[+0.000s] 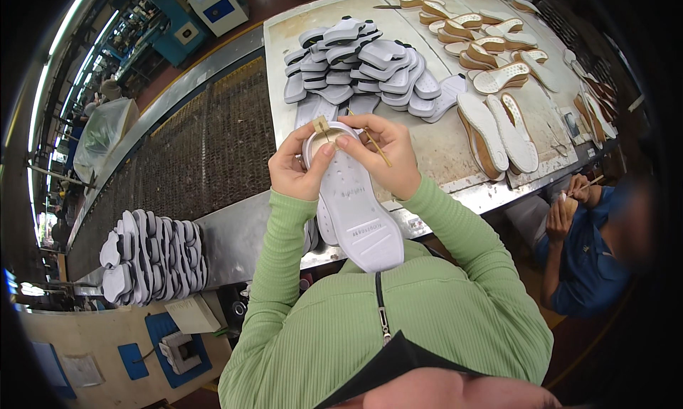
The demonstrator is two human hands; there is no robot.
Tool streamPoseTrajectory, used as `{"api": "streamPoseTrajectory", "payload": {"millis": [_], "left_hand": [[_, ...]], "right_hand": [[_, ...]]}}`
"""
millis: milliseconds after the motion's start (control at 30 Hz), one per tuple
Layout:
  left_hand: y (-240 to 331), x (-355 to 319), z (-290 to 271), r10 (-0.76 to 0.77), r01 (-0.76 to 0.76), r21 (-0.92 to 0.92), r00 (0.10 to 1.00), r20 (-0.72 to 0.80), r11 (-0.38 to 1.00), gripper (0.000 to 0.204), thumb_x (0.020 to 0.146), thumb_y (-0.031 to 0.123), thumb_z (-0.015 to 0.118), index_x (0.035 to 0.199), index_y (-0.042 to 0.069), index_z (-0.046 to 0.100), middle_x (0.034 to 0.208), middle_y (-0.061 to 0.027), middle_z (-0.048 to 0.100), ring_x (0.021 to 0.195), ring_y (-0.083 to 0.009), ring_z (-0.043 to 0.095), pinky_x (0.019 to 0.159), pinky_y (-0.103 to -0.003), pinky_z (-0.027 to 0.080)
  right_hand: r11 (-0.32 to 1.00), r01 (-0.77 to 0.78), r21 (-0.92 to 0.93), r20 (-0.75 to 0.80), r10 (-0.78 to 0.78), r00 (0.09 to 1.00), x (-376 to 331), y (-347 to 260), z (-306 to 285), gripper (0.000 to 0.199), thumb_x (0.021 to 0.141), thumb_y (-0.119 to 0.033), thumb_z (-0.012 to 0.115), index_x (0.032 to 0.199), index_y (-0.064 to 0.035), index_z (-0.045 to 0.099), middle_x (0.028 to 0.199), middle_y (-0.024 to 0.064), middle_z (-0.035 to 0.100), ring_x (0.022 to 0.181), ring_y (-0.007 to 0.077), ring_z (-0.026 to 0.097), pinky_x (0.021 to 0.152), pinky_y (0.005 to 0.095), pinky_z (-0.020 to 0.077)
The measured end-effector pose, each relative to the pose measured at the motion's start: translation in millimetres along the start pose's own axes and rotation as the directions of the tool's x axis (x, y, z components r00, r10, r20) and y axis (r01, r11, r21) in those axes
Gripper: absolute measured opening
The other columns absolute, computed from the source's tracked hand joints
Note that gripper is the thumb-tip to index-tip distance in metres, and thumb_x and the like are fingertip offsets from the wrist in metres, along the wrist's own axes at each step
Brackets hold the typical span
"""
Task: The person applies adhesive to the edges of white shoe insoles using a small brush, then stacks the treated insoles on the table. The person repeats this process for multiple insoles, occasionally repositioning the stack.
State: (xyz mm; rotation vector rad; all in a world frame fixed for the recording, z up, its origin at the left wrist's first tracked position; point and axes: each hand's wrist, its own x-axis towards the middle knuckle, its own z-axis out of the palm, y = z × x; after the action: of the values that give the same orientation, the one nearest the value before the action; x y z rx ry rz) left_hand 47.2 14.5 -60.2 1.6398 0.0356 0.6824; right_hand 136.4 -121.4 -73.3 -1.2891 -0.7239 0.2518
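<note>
A pale grey shoe sole (359, 213) is held up in front of my chest, its wide end toward me and its narrow end away. My left hand (297, 168) is closed on the left of the narrow end, thumb on the surface. Opposite it, my right hand (388, 153) grips the right side, its thumb close to the left one. A thin yellowish stick (378, 149) passes between the right fingers. At the tip of the sole, by my left fingers, is a small tan piece (321, 125). Part of another pale sole edge shows behind the held one.
Beyond my hands, grey soles (388, 60) are heaped on the worn white table (292, 18). Cork-sided white soles (501, 78) lie at right. Stacked soles (153, 259) stand left, beside a dark mesh conveyor (192, 139). A co-worker in blue (590, 245) sits at right, holding something small.
</note>
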Motion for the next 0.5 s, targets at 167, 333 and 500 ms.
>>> {"api": "streamPoseTrajectory", "payload": {"millis": [167, 333, 500], "left_hand": [[5, 5, 1, 0.058, -0.059, 0.039, 0.998, 0.022, 0.998, 0.035, 0.083, 0.006, 0.068, 0.115, -0.006, 0.057, 0.102, -0.0112, 0.064, 0.092, -0.0138, 0.059, 0.082, -0.026, 0.049], [10, 6, 9, 0.061, -0.061, -0.017, 0.997, 0.044, 0.998, 0.037, 0.084, 0.004, 0.067, 0.117, -0.005, 0.055, 0.103, -0.0114, 0.063, 0.094, -0.0139, 0.060, 0.081, -0.026, 0.048], [22, 2, 12, 0.034, -0.033, -0.017, 0.996, 0.086, 0.999, 0.037, 0.084, 0.003, 0.065, 0.119, -0.004, 0.053, 0.104, -0.0115, 0.063, 0.094, -0.0134, 0.060, 0.079, -0.024, 0.049]], "right_hand": [[0.931, 0.295, -0.216, -0.037, -0.309, 0.950, 5, -21, -4, 0.027, 0.079, -0.006, 0.070, 0.105, -0.0011, 0.065, 0.094, 0.0080, 0.068, 0.083, 0.0141, 0.063, 0.070, 0.0261, 0.0492], [0.505, 0.690, -0.519, 0.224, -0.699, 0.679, 21, -45, -18, 0.019, 0.073, -0.008, 0.069, 0.092, -0.0061, 0.066, 0.105, 0.0075, 0.066, 0.102, 0.0285, 0.058, 0.083, 0.0389, 0.0439], [0.396, 0.695, -0.599, 0.346, -0.656, 0.671, 24, -59, -15, 0.015, 0.073, -0.008, 0.067, 0.087, -0.0077, 0.064, 0.107, 0.0057, 0.065, 0.110, 0.0281, 0.054, 0.089, 0.0410, 0.0381]]}}
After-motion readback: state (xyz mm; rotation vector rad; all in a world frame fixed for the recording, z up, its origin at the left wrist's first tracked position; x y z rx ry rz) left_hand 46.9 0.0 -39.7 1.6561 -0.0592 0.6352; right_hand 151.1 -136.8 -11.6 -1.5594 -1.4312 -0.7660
